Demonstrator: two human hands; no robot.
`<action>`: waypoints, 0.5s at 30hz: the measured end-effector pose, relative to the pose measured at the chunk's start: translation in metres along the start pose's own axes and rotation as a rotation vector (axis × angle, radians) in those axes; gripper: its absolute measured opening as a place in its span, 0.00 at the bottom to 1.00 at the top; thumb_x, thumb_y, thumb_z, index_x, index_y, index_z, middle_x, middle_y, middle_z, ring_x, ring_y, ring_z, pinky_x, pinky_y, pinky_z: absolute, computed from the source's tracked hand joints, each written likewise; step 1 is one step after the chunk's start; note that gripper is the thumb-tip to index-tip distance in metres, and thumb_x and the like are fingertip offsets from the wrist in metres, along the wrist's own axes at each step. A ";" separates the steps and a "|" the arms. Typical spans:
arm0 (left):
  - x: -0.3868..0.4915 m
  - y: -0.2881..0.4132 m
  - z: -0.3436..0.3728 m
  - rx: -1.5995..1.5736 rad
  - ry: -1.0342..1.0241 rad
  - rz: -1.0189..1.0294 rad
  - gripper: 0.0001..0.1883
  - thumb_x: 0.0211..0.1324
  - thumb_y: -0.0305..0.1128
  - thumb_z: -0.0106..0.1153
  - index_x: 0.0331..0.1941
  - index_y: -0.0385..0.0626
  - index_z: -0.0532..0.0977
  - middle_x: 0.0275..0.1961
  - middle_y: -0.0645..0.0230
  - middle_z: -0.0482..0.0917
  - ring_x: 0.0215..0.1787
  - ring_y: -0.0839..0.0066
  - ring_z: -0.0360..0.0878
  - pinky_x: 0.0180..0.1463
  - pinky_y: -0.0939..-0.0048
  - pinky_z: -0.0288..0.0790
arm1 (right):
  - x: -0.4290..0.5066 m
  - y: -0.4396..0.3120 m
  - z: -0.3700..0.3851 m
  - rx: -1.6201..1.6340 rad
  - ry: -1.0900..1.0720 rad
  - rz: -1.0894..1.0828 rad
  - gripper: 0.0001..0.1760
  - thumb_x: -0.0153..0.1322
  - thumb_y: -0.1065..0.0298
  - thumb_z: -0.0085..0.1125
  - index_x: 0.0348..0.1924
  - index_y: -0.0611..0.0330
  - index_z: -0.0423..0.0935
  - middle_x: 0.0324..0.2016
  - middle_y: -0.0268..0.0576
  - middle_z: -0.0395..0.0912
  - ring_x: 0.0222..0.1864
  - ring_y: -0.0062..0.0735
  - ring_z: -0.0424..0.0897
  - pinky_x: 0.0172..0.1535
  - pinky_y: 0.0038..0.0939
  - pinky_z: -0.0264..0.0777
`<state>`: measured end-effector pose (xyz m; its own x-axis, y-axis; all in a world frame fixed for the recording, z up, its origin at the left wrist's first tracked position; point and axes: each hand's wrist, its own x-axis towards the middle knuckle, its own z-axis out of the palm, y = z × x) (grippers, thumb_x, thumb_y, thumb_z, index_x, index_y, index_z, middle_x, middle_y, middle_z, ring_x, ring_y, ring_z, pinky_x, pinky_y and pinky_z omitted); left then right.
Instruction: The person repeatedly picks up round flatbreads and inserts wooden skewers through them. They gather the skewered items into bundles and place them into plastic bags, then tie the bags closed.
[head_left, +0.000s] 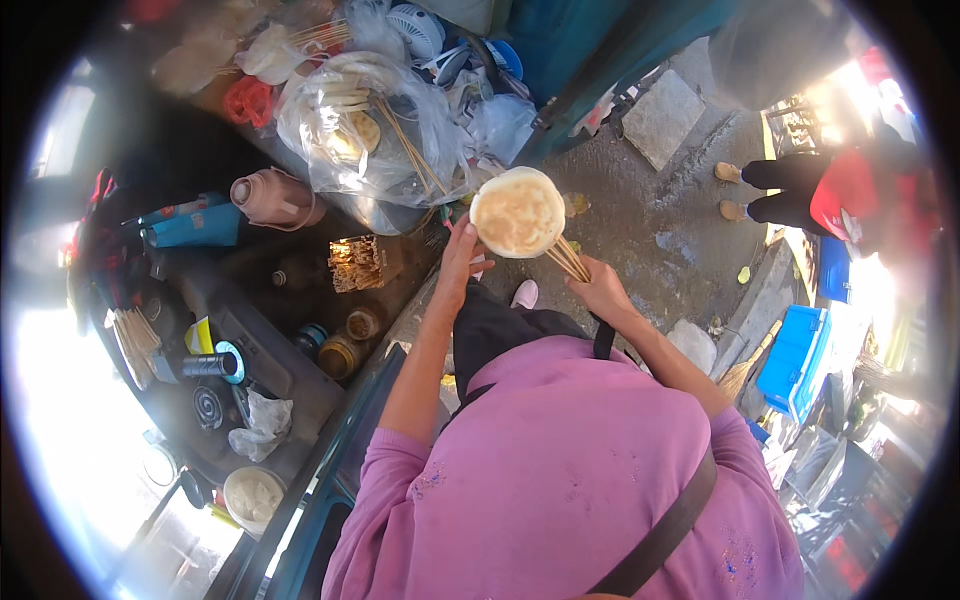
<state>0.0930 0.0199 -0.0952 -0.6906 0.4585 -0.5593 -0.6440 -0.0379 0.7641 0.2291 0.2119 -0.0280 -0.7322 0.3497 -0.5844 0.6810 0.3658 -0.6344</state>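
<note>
A round, browned flatbread is in front of me, face up, beyond my dark apron. My left hand holds it by its left edge, some fingers partly hidden beneath. Several thin bamboo sticks are gripped in my right hand. Their far ends disappear under the bread, so I cannot tell whether they pierce it or just lie below. Just past my left hand, a clear plastic bag covers more flatbreads and loose bamboo sticks.
Left on the cart stand a pink thermos jug, a box of sticks, jars and a white tub. Right are a paving slab, a blue crate and a broom. Another person stands at the far right.
</note>
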 end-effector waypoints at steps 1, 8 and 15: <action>0.012 0.009 -0.007 0.026 -0.007 -0.003 0.31 0.62 0.53 0.46 0.63 0.48 0.58 0.56 0.63 0.70 0.50 0.73 0.74 0.41 0.71 0.72 | -0.001 0.004 0.000 0.033 0.028 0.036 0.14 0.61 0.68 0.56 0.38 0.64 0.74 0.24 0.49 0.76 0.27 0.38 0.77 0.34 0.38 0.68; 0.141 0.056 0.010 0.856 -0.025 0.495 0.19 0.54 0.36 0.55 0.49 0.44 0.72 0.56 0.52 0.70 0.54 0.62 0.73 0.50 0.65 0.70 | -0.023 -0.007 0.013 0.225 -0.090 0.260 0.15 0.61 0.66 0.58 0.40 0.63 0.76 0.24 0.41 0.76 0.27 0.28 0.74 0.32 0.33 0.68; 0.206 0.054 0.053 1.810 -0.159 1.013 0.16 0.47 0.32 0.54 0.44 0.51 0.78 0.54 0.68 0.74 0.63 0.69 0.63 0.66 0.57 0.51 | -0.053 0.008 0.029 0.692 -0.147 0.403 0.11 0.65 0.68 0.55 0.41 0.59 0.76 0.16 0.30 0.67 0.14 0.15 0.65 0.16 0.21 0.57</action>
<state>-0.0669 0.1594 -0.1518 -0.4213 0.8995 0.1159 0.9023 0.4028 0.1533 0.2728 0.1713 -0.0169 -0.4585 0.2062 -0.8645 0.7686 -0.3963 -0.5022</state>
